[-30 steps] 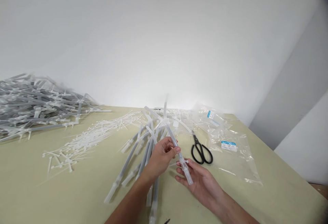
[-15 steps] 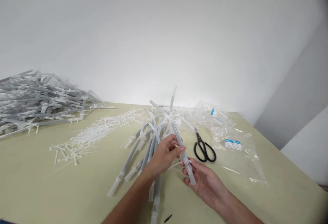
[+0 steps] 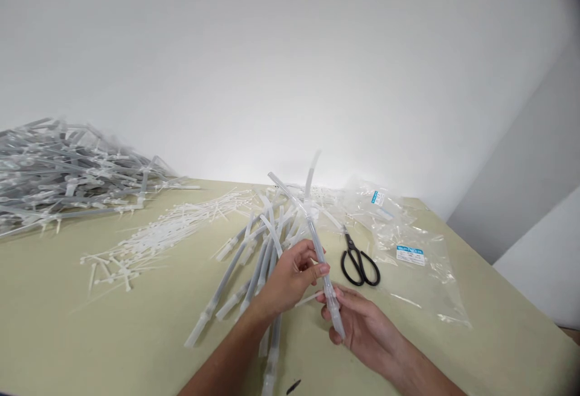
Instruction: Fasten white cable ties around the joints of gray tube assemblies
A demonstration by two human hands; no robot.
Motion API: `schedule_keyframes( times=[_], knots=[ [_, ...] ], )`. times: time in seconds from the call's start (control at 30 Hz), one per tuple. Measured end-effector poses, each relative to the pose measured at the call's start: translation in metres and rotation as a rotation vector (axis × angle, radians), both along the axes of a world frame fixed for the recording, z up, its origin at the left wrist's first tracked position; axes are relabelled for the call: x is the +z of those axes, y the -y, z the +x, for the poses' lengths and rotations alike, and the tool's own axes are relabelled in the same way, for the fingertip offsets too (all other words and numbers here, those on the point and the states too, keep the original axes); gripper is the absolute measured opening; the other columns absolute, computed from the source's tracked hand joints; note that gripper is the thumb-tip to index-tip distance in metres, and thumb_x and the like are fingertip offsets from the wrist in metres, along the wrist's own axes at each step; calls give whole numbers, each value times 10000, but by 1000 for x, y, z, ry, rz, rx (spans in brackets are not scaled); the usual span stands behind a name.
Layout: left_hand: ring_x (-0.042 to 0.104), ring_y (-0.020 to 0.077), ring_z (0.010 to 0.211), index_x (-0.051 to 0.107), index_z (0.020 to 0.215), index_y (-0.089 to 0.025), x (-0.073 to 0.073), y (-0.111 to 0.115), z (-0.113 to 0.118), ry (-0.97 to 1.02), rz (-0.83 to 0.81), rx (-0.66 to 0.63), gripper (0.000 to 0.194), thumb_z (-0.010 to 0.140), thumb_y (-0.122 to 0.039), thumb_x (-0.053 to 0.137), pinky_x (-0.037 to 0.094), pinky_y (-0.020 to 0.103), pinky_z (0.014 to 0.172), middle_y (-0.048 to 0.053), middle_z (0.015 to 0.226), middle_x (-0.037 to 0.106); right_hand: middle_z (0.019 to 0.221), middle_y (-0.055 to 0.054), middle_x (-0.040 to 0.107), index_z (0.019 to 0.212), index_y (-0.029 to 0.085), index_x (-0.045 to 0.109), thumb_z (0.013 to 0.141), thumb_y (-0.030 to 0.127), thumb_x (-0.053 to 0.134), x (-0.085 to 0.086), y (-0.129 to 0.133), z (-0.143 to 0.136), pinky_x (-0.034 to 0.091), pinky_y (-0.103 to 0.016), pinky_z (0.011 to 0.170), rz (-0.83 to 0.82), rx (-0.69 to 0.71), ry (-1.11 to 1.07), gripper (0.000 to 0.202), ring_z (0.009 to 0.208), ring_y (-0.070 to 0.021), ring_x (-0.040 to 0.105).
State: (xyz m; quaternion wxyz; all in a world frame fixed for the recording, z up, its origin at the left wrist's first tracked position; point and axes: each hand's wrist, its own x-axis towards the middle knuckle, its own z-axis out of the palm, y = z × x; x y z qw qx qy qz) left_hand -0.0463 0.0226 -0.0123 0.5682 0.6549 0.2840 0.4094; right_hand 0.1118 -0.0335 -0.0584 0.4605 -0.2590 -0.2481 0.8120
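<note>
My left hand (image 3: 296, 278) is closed round a clear plastic tube (image 3: 317, 245) that forks at its upper end into two branches. Around the lower end, close to a frosted connector (image 3: 335, 317), my right hand (image 3: 357, 320) pinches a white cable tie (image 3: 308, 300). Its thin tail sticks out to the left beneath the tube; the loop is partly hidden by fingers. Several similar tubes (image 3: 226, 281) lie fanned on the table, some partly behind my left hand and forearm.
A loose heap of white cable ties (image 3: 167, 230) lies left of the tubes. Farther left rises a big pile of tube assemblies (image 3: 67, 169). Black-handled scissors (image 3: 360, 263) and clear labelled plastic bags (image 3: 421, 281) lie at right. A small dark piece (image 3: 293, 387) is near the front edge.
The right fingers have closed in more on the tube's lower end, with the thumb at the cable tie. The tube's lower end has shifted slightly down. The view has moved slightly.
</note>
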Motion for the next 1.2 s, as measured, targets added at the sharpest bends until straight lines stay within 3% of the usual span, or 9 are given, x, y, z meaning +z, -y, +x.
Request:
schedule_keyframes(
  times=[0.27,0.4,0.53,0.77,1.0,1.2],
  knots=[
    [473,87,648,553,935,-166,4,5,0,48,-55,-63,204,790,-280,640,395,218,603,-1,749,544,892,-104,671,974,82,660,873,200,559,1,4,1,427,-225,594,-8,139,-131,185,699,-110,580],
    [484,78,615,542,964,-171,5,6,-1,63,-123,-151,224,796,-287,633,382,224,602,1,750,559,914,-106,680,990,130,650,847,184,585,-1,4,3,455,-269,611,44,203,-123,166,706,-141,605],
    [443,71,561,524,991,-173,5,7,-2,54,-151,-199,275,778,-296,649,338,209,535,-21,691,537,991,-101,670,1012,167,640,773,138,666,-2,4,1,491,-362,712,110,135,-35,241,815,-193,629],
    [456,77,589,539,957,-174,4,4,-3,9,-95,-84,249,768,-288,655,350,209,555,-25,700,528,1006,-80,665,915,168,675,745,164,709,0,1,-1,498,-378,775,123,-3,52,174,923,-220,616],
    [492,83,596,511,978,-182,5,1,-5,116,-135,-46,288,770,-320,656,391,223,580,-21,727,529,998,-132,691,949,118,700,828,386,612,-1,-1,4,487,-393,808,28,-40,-19,307,883,-219,639],
    [490,75,572,505,963,-191,11,4,-6,192,-182,-82,297,764,-344,664,388,221,558,-29,726,517,980,-125,706,847,110,726,863,420,541,3,3,1,462,-414,849,-42,-22,-172,361,920,-224,628]
  ],
)
